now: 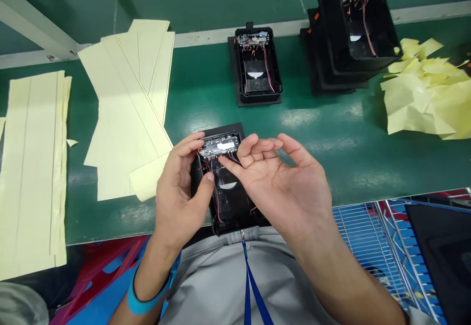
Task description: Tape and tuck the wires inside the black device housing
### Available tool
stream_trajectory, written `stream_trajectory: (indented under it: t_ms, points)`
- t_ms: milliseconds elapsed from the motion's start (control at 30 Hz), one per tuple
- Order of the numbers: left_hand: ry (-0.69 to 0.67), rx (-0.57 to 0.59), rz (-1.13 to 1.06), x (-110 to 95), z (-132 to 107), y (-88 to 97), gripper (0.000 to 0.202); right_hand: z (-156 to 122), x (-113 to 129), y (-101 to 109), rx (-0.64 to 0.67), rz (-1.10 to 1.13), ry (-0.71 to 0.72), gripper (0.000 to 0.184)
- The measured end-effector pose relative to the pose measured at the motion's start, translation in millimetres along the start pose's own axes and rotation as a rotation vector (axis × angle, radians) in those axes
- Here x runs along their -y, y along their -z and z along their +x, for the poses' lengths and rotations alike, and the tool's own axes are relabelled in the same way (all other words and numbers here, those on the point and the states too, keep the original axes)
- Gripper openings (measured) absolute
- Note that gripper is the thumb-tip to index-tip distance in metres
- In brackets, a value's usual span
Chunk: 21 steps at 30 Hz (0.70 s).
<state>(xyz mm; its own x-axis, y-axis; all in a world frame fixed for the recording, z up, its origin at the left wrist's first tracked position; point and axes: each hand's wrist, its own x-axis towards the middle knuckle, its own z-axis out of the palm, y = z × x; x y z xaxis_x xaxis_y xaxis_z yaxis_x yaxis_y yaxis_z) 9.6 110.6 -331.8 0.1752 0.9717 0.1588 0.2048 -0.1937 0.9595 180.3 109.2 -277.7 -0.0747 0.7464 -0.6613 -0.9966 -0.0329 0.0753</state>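
In front of me, at the table's near edge, lies an open black plastic housing [235, 207] with a circuit board [221, 146] at its far end. Thin red wires run from the board down the inside, and a white half-round patch shows on the floor of the housing. My left hand [186, 187] grips the housing's left wall, thumb over the rim and fingers at the far left corner. Palm up, my right hand [285, 187] hovers over the right side with nothing in it. Its little finger reaches the wires just below the board; the other fingers are loosely bent.
Beyond stands a similar open housing [259, 65], with a stack of black housings [342, 45] to its right. Yellowish paper sheets [125, 104] fan out at left beside a paper stack [33, 168]. Crumpled yellow paper [423, 94] lies far right. A wire rack [382, 246] stands below the table's edge.
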Motion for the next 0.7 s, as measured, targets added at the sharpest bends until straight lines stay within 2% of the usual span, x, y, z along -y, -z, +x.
stream_trajectory:
  t_ms: [433,700]
  points:
    - [-0.037,0.01,0.034,2.1,-4.9,-1.2,0.053,4.1,7.2,-7.1,-0.036,-0.086,0.096,0.022]
    - [-0.049,0.029,0.12,0.7,-5.0,-0.2,0.044,5.9,11.9,-2.7,-0.046,0.021,0.069,0.009]
